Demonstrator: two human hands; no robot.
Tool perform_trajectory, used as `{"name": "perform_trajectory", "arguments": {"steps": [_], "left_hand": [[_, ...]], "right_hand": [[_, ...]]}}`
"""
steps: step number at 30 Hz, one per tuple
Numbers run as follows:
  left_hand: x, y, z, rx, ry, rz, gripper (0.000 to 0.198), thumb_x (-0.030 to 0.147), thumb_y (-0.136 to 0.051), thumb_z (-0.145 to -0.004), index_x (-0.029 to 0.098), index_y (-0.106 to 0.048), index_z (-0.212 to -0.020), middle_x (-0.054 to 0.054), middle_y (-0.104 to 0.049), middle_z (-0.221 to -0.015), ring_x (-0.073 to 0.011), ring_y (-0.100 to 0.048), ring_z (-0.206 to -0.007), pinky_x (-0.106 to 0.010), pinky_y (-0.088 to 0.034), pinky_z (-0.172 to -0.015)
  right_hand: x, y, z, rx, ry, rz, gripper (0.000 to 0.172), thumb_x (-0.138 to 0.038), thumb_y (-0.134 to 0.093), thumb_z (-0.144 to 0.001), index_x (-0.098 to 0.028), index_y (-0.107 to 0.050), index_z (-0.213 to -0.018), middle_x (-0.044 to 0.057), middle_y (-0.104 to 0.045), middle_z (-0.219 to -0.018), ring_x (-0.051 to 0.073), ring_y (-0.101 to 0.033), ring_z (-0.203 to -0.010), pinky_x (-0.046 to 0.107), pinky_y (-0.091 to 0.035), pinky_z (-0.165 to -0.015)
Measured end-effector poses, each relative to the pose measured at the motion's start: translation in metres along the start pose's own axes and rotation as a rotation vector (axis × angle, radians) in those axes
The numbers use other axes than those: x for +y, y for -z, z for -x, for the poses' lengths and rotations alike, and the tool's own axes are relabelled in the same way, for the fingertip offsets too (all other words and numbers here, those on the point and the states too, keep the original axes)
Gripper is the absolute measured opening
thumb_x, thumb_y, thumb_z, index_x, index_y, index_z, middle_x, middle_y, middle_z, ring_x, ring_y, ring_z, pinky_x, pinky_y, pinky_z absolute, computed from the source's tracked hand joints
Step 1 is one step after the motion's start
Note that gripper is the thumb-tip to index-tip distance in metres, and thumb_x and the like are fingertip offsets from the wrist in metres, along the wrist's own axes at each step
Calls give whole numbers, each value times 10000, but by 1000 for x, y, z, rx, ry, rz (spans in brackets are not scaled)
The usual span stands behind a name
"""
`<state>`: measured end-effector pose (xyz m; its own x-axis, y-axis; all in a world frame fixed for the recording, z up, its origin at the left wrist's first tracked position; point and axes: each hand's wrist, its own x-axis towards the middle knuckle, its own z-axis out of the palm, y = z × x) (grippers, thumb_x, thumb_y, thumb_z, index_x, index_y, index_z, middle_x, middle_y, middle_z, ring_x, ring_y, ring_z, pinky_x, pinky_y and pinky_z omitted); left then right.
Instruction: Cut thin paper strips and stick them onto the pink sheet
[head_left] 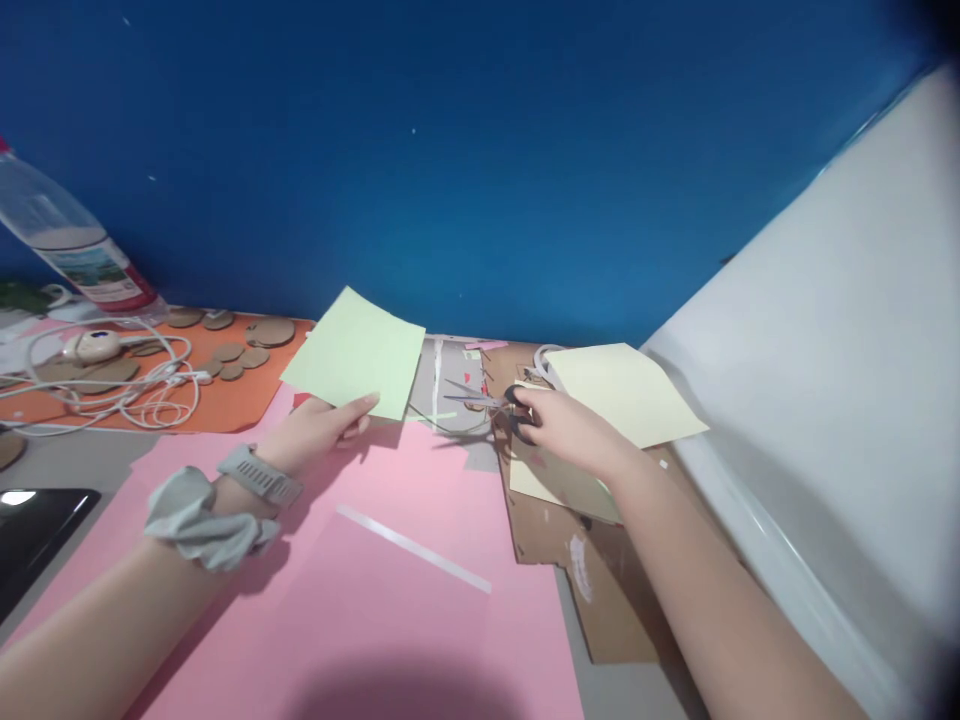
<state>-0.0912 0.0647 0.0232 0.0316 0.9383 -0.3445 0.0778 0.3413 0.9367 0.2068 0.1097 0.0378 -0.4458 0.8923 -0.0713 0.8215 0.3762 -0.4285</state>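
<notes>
A pale green sheet of paper [360, 345] is pinched between the thumb and fingers of my left hand [322, 425], tilted up above the table. My right hand [562, 420] has its fingers through the black handles of a pair of scissors [480, 400]. The blades point left, slightly apart, with a gap between them and the green paper. Below my left hand lies a large pink sheet [420, 630] with a white strip [416, 548] across it. Pale yellow sheets [626, 385] lie beside and beneath my right hand.
Brown cardboard [622, 620] lies under the yellow sheets. To the left, an orange sheet [259, 390] bears cardboard discs [270, 331] and a tangled white cable [184, 375]. A bottle [82, 250] stands at the back left; a black glossy device [41, 540] is nearer. A blue wall [480, 180] rises behind.
</notes>
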Motion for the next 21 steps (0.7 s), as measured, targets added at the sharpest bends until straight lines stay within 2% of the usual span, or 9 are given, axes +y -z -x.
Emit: {"name": "perform_trajectory", "arguments": {"steps": [2,4,8,10,12,15,16,19,21], "left_hand": [[-2,6,-6,-54,77,229,373,414,-592,-809,169,-484,-551,70,-334,-470,-57,-329,-393,-184,-304,-409],[-1,9,-9,-145,152,302,332,444,-510,-851,150,-572,-709,33,-467,-552,-72,-425,-430,-203,-394,-453],[12,11,-2,-389,248,118,520,599,-418,-828,122,-610,-905,-59,-621,-653,-188,-589,-524,-310,-473,-492],[21,10,10,-381,111,-172,478,587,-431,-832,151,-608,-915,-54,-651,-654,-189,-600,-511,-272,-438,-470],[30,6,26,-352,-120,-510,359,502,-485,-847,177,-635,-868,-53,-692,-736,-166,-625,-596,-234,-452,-546],[38,-2,56,-516,-250,-820,265,369,-550,-838,257,-679,-1040,-54,-717,-970,-212,-666,-849,-276,-504,-762],[38,-6,66,-637,-288,-828,296,335,-586,-817,284,-674,-1095,-57,-699,-1069,-234,-652,-959,-300,-494,-853],[25,-18,90,-892,-399,-830,545,194,-644,-761,368,-549,-1269,-18,-576,-1314,-287,-428,-1300,-418,-336,-1080],[2,-29,99,-893,-443,-913,722,153,-691,-690,372,-461,-1337,-26,-429,-1432,-342,-236,-1374,-526,-292,-1082]], "right_hand": [[4,-4,-3,18,-7,46,69,-126,-495,-759,-195,-495,-750,11,-578,-726,149,-506,-637,237,-277,-532],[7,-6,-6,16,-4,54,67,-130,-488,-768,-195,-503,-769,7,-576,-721,147,-504,-636,235,-275,-535],[11,-10,-11,11,12,50,106,-126,-504,-758,-200,-531,-829,0,-567,-717,145,-500,-646,229,-274,-542],[12,-11,-15,5,19,51,126,-117,-516,-742,-198,-541,-835,0,-560,-708,147,-495,-642,229,-269,-542],[11,-11,-17,-7,29,44,122,-105,-515,-734,-192,-543,-815,2,-569,-714,146,-501,-647,227,-275,-547],[6,-6,-15,-26,46,23,104,-93,-498,-738,-187,-518,-777,3,-599,-758,140,-527,-676,217,-307,-565],[4,-3,-13,-29,47,1,101,-93,-493,-741,-187,-510,-773,4,-608,-780,139,-537,-689,215,-320,-573],[-5,7,-3,-56,29,-155,90,-125,-492,-764,-188,-527,-817,7,-623,-826,143,-556,-706,217,-357,-589],[-13,13,6,-105,27,-299,103,-162,-497,-787,-190,-555,-867,0,-616,-816,138,-551,-678,224,-375,-594]]}}
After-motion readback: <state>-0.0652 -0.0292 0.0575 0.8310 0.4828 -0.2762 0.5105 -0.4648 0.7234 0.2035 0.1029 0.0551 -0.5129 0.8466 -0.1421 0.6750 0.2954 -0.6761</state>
